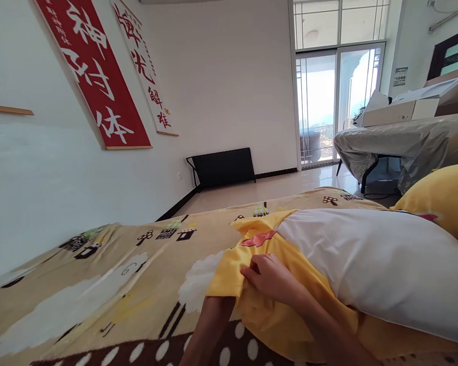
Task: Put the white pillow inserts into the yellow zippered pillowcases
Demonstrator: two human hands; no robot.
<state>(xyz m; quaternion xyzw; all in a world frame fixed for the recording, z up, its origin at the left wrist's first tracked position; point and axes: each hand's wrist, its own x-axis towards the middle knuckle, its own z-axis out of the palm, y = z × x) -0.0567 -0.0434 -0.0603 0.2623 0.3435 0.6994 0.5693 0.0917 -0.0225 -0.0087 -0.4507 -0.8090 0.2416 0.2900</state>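
Observation:
A white pillow lies on the bed at the right, its near end inside a yellow pillowcase with a pink printed figure. My right hand pinches a fold of the pillowcase between thumb and fingers. From below, my left forearm enters the opening of the case. The yellow cloth covers my left hand, so its fingers are hidden.
A beige patterned blanket with a brown dotted border covers the bed. Another yellow pillow rests at the right edge. Beyond the bed are a black folded table and a plastic-covered table bearing open boxes.

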